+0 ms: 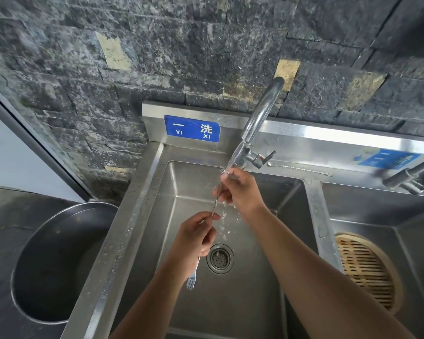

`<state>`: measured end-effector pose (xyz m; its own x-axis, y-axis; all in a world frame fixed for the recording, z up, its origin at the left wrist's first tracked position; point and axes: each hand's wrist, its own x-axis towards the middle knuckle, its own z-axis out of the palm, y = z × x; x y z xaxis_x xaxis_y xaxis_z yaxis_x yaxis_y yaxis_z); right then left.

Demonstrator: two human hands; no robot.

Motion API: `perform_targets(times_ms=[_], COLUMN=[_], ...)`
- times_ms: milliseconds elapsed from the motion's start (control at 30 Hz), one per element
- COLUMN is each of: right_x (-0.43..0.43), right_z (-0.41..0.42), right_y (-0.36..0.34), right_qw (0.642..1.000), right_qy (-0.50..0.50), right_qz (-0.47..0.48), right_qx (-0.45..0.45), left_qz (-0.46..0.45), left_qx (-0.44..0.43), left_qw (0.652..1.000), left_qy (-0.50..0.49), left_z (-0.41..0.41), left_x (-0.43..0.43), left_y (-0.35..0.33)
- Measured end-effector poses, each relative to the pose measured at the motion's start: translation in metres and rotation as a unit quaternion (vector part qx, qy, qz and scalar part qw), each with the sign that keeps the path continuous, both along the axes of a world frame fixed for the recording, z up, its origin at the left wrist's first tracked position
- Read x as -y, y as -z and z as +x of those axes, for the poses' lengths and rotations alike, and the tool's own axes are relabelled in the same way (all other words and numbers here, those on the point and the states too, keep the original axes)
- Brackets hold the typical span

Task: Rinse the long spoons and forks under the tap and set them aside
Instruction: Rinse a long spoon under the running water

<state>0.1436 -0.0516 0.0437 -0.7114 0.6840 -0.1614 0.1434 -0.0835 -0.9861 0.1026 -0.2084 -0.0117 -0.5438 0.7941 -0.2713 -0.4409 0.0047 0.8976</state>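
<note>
A long thin twisted-handle fork [191, 281] is held slanted over the steel sink [142, 192], with its tines low beside the drain. My left hand [195, 237] pinches its lower shaft. My right hand [239, 189] grips the upper end just below the tap [257, 123], where running water splashes over it. A second long twisted utensil [301, 169] lies on the ledge behind the sink, to the right of the tap.
The drain strainer [220, 258] sits in the basin floor. A second basin on the right holds a round bamboo steamer tray [367, 270], under another tap [411, 177]. A large dark metal pot [56, 263] stands left of the sink. A stone wall rises behind.
</note>
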Motion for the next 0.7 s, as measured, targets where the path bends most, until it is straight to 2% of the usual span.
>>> perform_targets(times_ms=[200, 333, 533, 700], right_x=[-0.014, -0.016, -0.035, -0.090], right_z=[0.006, 0.012, 0.057, 0.124], right_y=[-0.003, 0.005, 0.030, 0.046], right_qw=[0.998, 0.997, 0.992, 0.980], right_qy=[0.055, 0.053, 0.094, 0.158], right_qz=[-0.018, -0.044, -0.003, 0.027], right_qx=[0.016, 0.023, 0.082, 0.121], left_qz=[-0.020, -0.042, -0.083, -0.104], left_qx=[-0.007, 0.011, -0.011, -0.024], left_qw=[1.000, 0.999, 0.996, 0.991], left_qy=[0.001, -0.007, 0.008, 0.076], left_z=[0.005, 0.011, 0.043, 0.092], left_x=[-0.011, -0.024, -0.071, -0.130], left_y=[-0.004, -0.004, -0.002, 0.003])
